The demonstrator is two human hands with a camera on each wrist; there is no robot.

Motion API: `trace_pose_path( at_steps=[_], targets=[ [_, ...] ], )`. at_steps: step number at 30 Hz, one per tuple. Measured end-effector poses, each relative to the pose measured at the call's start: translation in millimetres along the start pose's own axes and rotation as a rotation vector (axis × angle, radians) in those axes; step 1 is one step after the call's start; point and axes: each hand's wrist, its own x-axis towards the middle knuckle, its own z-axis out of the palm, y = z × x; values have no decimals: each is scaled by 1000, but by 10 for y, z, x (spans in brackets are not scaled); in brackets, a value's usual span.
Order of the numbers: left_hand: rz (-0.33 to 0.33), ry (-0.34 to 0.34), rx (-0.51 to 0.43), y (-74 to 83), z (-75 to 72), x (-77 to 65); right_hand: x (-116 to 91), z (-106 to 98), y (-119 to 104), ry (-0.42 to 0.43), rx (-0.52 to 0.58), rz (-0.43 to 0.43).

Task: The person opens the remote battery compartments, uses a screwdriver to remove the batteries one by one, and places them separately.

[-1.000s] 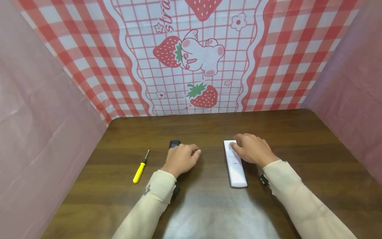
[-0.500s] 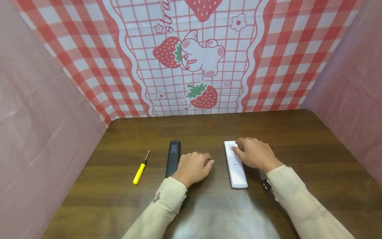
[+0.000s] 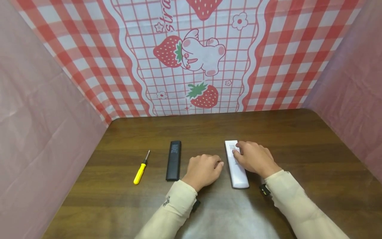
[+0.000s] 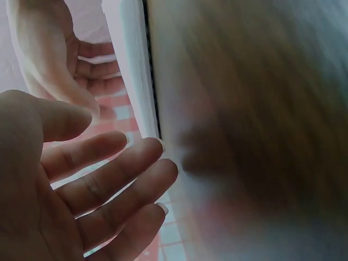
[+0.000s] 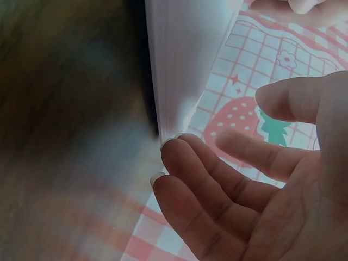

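Observation:
A long white remote control (image 3: 237,174) lies back side up on the wooden table, a printed label near its far end. Along its right edge is my right hand (image 3: 255,157), thumb and index finger over the label end. In the right wrist view, the fingertips of this hand (image 5: 234,190) reach the side of the remote (image 5: 182,60), fingers loosely bent and thumb apart. My left hand (image 3: 203,169) hovers just left of the white remote, holding nothing. The left wrist view shows its relaxed fingers spread near the remote's side (image 4: 133,65).
To the left of my left hand lies a black remote control (image 3: 173,162), also label side up. Further left is a yellow-handled screwdriver (image 3: 141,171), its tip pointing away. A strawberry-printed checked cloth (image 3: 203,66) stands behind the table (image 3: 119,205), with pink cloth sides.
My left hand has moved right from over the black remote, uncovering it, toward the white remote. My right hand has shifted slightly nearer to me along the white remote's edge.

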Motion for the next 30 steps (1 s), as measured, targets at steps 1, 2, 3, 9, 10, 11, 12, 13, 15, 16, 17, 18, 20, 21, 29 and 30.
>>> trace_pose_path(
  at_steps=[1, 2, 3, 9, 10, 11, 12, 13, 15, 16, 17, 18, 20, 21, 29, 30],
  targets=[
    [8, 13, 7, 21, 4, 2, -3, 4, 0, 1, 1, 1],
    [18, 28, 14, 41, 10, 3, -7, 4, -3, 1, 3, 1],
    [28, 43, 22, 59, 13, 4, -12, 6, -3, 0, 4, 2],
    [28, 69, 10, 109, 24, 5, -51, 29, 0, -16, 8, 11],
    [17, 60, -2, 112, 23, 5, -58, 37, -2, -19, 7, 11],
    [4, 52, -17, 115, 22, 5, -67, 48, -2, -17, 5, 11],
    [-12, 44, -33, 118, 19, 4, -74, 57, -4, -17, 4, 12],
    [-30, 36, -47, 122, 17, 4, -79, 67, -7, -19, 1, 14],
    [-58, 29, -72, 132, 11, 7, -84, 84, -11, -29, -4, 24],
    [-70, 28, -83, 132, 9, 4, -84, 97, -17, -35, -7, 31],
    [-80, 29, -94, 133, 7, 2, -83, 108, -23, -43, -9, 37],
    [-87, 29, -100, 135, 8, 1, -84, 116, -31, -51, -12, 44],
    [-89, 32, -111, 142, 10, 7, -86, 128, -43, -64, -18, 54],
    [-85, 34, -109, 146, 17, 14, -90, 132, -48, -66, -24, 53],
    [-66, 52, -79, 201, 71, 86, -120, 151, -84, -45, -68, 21],
    [-70, 51, -81, 209, 76, 91, -123, 155, -92, -46, -72, 19]
  ],
)
